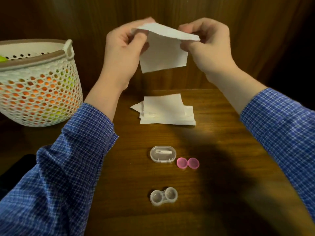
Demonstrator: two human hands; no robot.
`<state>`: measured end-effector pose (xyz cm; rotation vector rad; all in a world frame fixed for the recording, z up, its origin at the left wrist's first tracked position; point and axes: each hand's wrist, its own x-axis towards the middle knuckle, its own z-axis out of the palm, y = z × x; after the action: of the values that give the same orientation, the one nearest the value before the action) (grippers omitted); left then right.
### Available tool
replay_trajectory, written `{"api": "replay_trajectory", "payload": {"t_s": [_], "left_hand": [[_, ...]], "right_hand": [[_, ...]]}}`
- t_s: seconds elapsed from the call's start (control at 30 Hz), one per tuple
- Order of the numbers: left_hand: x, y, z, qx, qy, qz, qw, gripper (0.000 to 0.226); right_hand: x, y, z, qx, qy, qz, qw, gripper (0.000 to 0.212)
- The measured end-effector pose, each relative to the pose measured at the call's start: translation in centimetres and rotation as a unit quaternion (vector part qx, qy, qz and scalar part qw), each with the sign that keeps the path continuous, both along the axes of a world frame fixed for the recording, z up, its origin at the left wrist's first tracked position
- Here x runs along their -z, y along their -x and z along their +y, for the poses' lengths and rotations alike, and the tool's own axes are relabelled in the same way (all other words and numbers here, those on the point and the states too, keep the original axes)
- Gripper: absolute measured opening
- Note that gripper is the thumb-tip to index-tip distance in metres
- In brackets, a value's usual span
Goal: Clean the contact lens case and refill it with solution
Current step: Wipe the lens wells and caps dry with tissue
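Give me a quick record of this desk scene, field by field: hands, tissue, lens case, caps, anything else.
left hand: pinches the tissue's upper left edge
right hand: pinches its upper right edge
tissue: held up above the table, hanging down
tissue stack: lying on the table
lens case: clear, uncapped, nearest the person
pink caps: two, side by side, off the case
clear box: shut, small white tool inside
basket: far left

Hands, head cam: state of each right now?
Left hand: pinching the left upper edge of the tissue sheet.
Right hand: pinching the right upper edge of the same sheet.
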<state>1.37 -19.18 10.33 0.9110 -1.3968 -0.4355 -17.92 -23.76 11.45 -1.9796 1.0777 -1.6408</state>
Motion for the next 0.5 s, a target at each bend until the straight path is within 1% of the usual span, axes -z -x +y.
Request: {"api": "replay_trajectory", "payload": {"t_s": [0.07, 0.13, 0.17, 0.23, 0.3, 0.33, 0.37, 0.4, 0.47, 0.5], "left_hand": [[-1.8, -0.2, 1.7, 0.016, 0.053, -0.033, 0.998, 0.031], [-3.2, -0.3, 3.4, 0.026, 0.086, -0.078, 0.993, 0.032], [-3.6, -0.2, 4.3, 0.025, 0.093, -0.101, 0.990, 0.032], [-4.0, 0.2, 6.2, 0.025, 0.097, -0.134, 0.986, 0.030], [-4.1, 0.8, 8.1, 0.043, 0.095, -0.150, 0.983, 0.028], [-4.3, 1.0, 9.1, 0.054, 0.094, -0.163, 0.981, 0.027], [-4.5, 1.0, 10.0, 0.061, 0.093, -0.184, 0.977, 0.027], [-4.7, 0.8, 10.8, 0.068, 0.091, -0.210, 0.971, 0.028], [-4.9, 0.0, 12.5, 0.086, 0.071, -0.243, 0.964, 0.036], [-5.0, -0.6, 13.4, 0.087, 0.056, -0.241, 0.965, 0.041]], "right_hand": [[-1.2, 0.5, 1.7, -0.040, 0.005, -0.014, 0.999, 0.011], [-2.6, 1.1, 4.0, -0.112, -0.007, -0.043, 0.993, 0.010], [-3.2, 1.5, 5.1, -0.157, -0.029, -0.073, 0.984, 0.014], [-4.2, 2.5, 7.1, -0.247, -0.111, -0.153, 0.950, 0.027], [-4.4, 3.3, 8.7, -0.305, -0.207, -0.238, 0.899, 0.029], [-4.3, 3.5, 9.5, -0.300, -0.243, -0.271, 0.882, 0.026], [-4.1, 3.6, 10.3, -0.272, -0.267, -0.288, 0.879, 0.021], [-3.9, 3.6, 10.9, -0.226, -0.278, -0.282, 0.890, 0.016], [-3.6, 3.6, 12.2, -0.137, -0.259, -0.210, 0.933, 0.009], [-3.5, 3.7, 12.9, -0.111, -0.238, -0.172, 0.949, 0.006]]}}
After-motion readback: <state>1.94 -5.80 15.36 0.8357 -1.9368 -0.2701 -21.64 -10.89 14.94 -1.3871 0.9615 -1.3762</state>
